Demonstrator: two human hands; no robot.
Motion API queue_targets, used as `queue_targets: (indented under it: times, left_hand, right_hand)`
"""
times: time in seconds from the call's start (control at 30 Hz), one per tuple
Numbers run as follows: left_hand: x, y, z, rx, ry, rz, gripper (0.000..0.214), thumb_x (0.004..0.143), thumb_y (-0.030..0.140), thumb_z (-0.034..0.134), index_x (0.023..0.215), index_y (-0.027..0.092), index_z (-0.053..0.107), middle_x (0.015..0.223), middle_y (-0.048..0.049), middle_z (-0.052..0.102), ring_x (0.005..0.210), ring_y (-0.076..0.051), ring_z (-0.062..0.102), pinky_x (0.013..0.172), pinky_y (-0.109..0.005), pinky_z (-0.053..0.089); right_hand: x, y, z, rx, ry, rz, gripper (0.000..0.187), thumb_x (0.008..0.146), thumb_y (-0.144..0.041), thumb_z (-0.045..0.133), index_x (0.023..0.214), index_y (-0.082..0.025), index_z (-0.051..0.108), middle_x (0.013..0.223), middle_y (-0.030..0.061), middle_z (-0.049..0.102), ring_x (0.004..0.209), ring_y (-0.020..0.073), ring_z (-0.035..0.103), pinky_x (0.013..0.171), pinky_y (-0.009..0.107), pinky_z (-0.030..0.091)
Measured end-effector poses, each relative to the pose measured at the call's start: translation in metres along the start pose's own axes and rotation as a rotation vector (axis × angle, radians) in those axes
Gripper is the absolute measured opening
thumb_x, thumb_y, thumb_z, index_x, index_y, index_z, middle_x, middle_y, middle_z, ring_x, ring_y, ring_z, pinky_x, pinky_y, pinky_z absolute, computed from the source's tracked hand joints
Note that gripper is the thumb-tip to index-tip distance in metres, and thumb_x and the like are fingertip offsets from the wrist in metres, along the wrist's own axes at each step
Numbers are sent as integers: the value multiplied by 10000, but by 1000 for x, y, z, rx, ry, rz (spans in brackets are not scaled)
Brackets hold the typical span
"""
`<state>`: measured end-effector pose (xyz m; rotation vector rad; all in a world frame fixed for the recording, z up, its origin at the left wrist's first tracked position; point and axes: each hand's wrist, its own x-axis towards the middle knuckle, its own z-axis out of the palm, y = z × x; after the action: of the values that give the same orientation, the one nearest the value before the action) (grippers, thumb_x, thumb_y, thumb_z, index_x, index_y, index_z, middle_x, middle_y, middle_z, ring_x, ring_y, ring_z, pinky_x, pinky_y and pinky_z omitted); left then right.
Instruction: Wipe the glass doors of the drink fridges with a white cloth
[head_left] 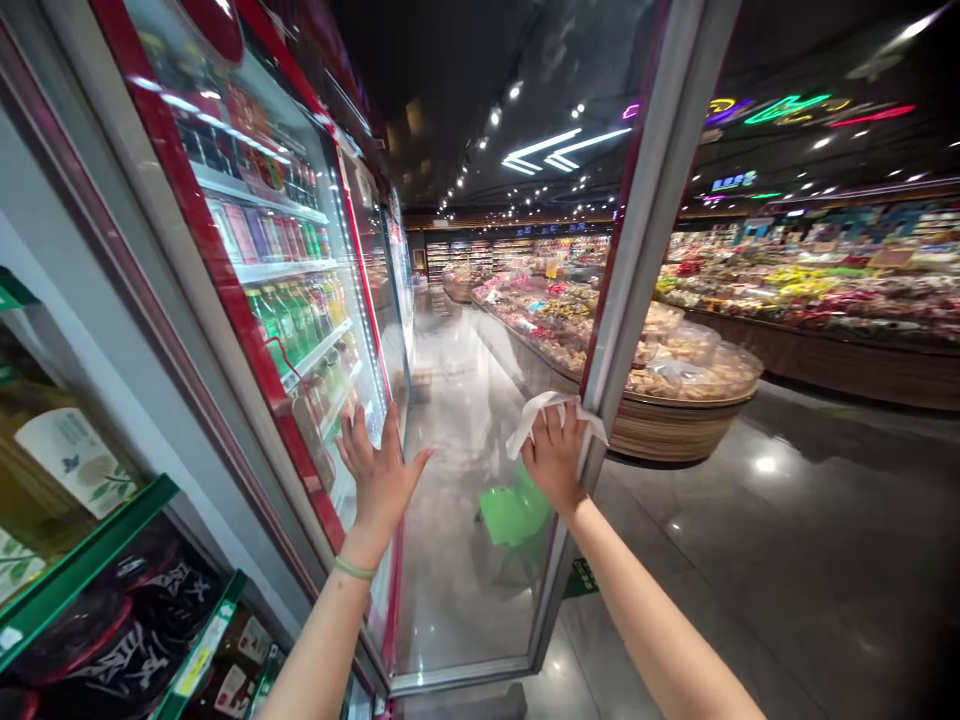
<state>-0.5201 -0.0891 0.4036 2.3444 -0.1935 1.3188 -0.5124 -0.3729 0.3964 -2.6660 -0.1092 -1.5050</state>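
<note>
A glass door (461, 560) with a grey metal frame stands swung out in front of me. My right hand (556, 450) presses a thin white tissue (529, 415) against the glass beside the frame's right upright, its fingers over the tissue. To the left, my left hand (379, 465) is raised with its fingers spread and nothing in it. It is close to the glass; whether it touches the pane I cannot tell. A green band (355, 569) circles the left wrist.
On the left, shelves hold large bottles (56, 450) and dark packs (127, 620). A lit drinks fridge (292, 280) with a red frame stands beyond the glass. Also behind it is a green stool (514, 510). Round wooden display counters (675, 425) with packed goods line the aisle.
</note>
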Motion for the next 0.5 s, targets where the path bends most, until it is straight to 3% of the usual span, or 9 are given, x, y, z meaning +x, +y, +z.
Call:
queue_targets:
  times: [0.13,0.23,0.37,0.5]
  left_hand:
    - [-11,-6,10,9,-9,-65,828,830,597,712,1526,225,461,1644,-214,246,1565,-434,134,1234,-668,164]
    - [-17,-11,14,19,-20,-84,841,844,616,684,1543,220,434,1644,-223,239,1570,-430,116,1222,-684,174]
    - [-21,-17,14,63,-21,-46,814,860,635,658,1525,207,461,1639,-232,238,1575,-421,102,1227,-671,170]
    - [-21,-19,14,90,-3,-10,813,868,649,643,1524,203,461,1639,-227,233,1572,-432,96,1228,-668,170]
  right_hand:
    - [17,5,2,26,86,13,509,930,-295,444,1406,-194,596,1526,195,508,1545,429,232,1154,740,259]
    - [14,5,10,48,109,39,495,929,-298,446,1383,-199,615,1506,199,523,1546,437,224,1136,757,268]
    - [1,-2,21,78,59,29,439,926,-293,465,1300,-206,679,1418,201,599,1530,448,263,1113,750,306]
    - [19,-18,20,84,129,67,511,948,-321,443,1413,-178,603,1540,204,493,1554,455,182,1128,770,255]
